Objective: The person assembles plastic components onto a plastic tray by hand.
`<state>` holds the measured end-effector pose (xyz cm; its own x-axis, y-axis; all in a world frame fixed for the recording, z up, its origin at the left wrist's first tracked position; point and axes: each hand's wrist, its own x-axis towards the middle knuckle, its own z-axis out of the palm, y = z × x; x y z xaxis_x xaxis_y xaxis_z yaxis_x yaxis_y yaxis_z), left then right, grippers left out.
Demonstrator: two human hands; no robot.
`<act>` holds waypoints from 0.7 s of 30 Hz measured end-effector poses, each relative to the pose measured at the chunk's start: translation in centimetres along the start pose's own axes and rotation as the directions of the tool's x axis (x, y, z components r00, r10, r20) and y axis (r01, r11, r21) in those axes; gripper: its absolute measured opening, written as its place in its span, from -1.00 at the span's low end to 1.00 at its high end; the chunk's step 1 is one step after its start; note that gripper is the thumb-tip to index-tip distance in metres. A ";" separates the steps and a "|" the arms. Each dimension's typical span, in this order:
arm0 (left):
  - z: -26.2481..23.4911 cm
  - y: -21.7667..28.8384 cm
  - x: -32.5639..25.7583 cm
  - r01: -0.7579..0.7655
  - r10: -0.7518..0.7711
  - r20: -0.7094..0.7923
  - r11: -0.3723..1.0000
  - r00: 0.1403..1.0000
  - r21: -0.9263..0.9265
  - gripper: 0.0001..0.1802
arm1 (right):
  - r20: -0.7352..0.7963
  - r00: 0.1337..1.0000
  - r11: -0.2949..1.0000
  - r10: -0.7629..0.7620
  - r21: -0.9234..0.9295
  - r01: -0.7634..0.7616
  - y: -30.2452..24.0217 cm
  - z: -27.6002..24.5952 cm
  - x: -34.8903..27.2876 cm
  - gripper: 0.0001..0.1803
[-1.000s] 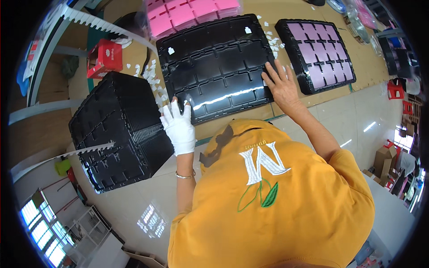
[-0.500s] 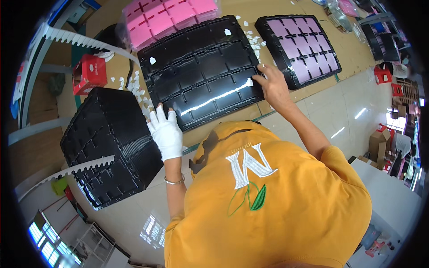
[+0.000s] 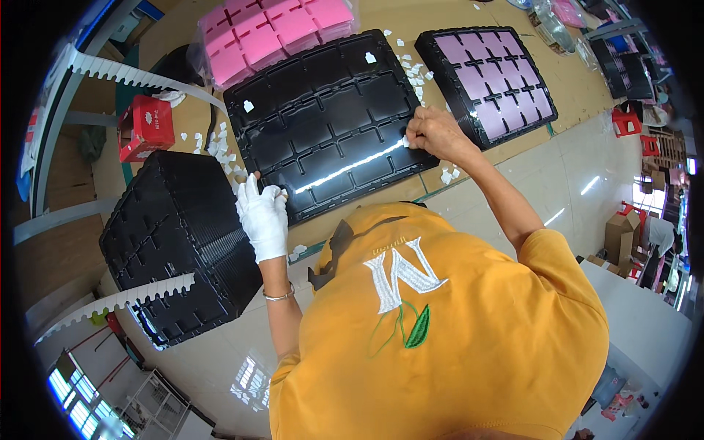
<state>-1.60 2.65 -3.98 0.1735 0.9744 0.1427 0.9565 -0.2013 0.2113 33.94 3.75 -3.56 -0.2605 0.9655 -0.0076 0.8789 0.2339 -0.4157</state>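
Observation:
A black moulded plastic tray [image 3: 334, 117] with cross-shaped ridges lies in front of me. Small white paper pieces sit on it, one at the upper left [image 3: 248, 106] and one at the upper right [image 3: 370, 58]. My left hand [image 3: 262, 220], in a white fingertip-less glove, has its fingers bent around the tray's near left corner. At the tray's right side, my bare right hand [image 3: 438, 136] pinches with its fingertips at another small white piece [image 3: 405, 142], against the tray surface.
Left of the tray stands a tall stack of black trays [image 3: 176, 235], near a red box [image 3: 147, 126]. Pink sheets [image 3: 271, 37] lie behind. A black tray with lilac panels [image 3: 499, 81] is at right. Loose white scraps [image 3: 221, 147] litter the brown table.
My right fingers have closed from a spread pose into a pinch at the white piece. My left hand has shifted slightly left, its fingers bending at the tray's corner.

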 end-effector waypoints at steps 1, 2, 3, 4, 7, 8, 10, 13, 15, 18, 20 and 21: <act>0.0 -0.1 0.0 0.003 -0.003 0.007 1.000 1.000 0.006 -0.84 | 0.097 0.995 0.999 0.006 0.038 -0.010 0.0 -0.3 -0.1 -0.91; 0.0 -0.2 -0.2 0.010 -0.010 0.008 1.000 1.000 0.008 -0.84 | 0.102 0.995 0.999 0.001 0.040 -0.005 -0.1 -0.3 -0.2 -0.91; 0.1 -0.4 -0.2 0.029 -0.029 -0.010 0.999 1.000 -0.023 -0.83 | 0.025 1.000 0.999 0.003 0.046 -0.005 -0.2 -0.3 -0.3 -0.90; 0.2 -0.5 -0.3 0.048 -0.049 -0.028 0.998 0.998 -0.052 -0.82 | -0.052 0.999 0.999 0.006 0.053 -0.003 -0.2 -0.3 -0.4 -0.89; -0.2 -0.3 -0.3 0.002 -0.003 -0.018 0.999 1.000 -0.051 -0.81 | -0.179 0.979 0.993 -0.093 -0.084 0.079 -0.7 0.1 -0.5 -0.88; 0.4 -0.4 -0.2 -0.020 0.019 -0.037 0.999 0.999 -0.031 -0.82 | -0.143 0.987 0.994 -0.074 -0.095 0.061 -0.5 0.3 -0.7 -0.87; 0.5 -0.5 -0.1 0.022 -0.021 0.016 0.998 1.000 -0.059 -0.83 | -0.137 0.990 0.996 -0.043 -0.079 0.032 -0.2 0.9 -0.6 -0.88; 0.5 -0.7 0.1 0.045 -0.042 0.034 0.995 0.999 -0.093 -0.83 | -0.146 0.989 0.999 -0.037 -0.044 0.031 0.0 1.3 -0.2 -0.92; 0.8 -0.6 0.4 0.020 -0.018 0.022 0.996 1.000 -0.088 -0.84 | -0.169 0.985 0.999 -0.038 -0.043 0.031 0.2 1.2 -0.2 -0.93; 0.8 -0.8 0.6 -0.024 0.024 -0.002 0.994 1.000 -0.103 -0.86 | -0.101 0.993 0.993 -0.067 -0.108 0.056 0.0 1.1 0.1 -0.95; 0.6 -0.9 0.8 -0.056 0.054 -0.022 0.994 0.998 -0.095 -0.86 | -0.098 0.992 0.989 -0.083 -0.130 0.070 -0.1 1.1 0.5 -0.95; 0.5 -0.9 0.9 -0.068 0.066 -0.025 0.994 0.998 -0.087 -0.85 | -0.093 0.990 0.985 -0.110 -0.142 0.096 -0.2 1.1 0.6 -0.94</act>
<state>-2.14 3.76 -4.55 0.2302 0.9563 0.1802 0.9185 -0.2747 0.2846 33.19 4.13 -4.50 -0.3172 0.9404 0.1227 0.8977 0.3394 -0.2809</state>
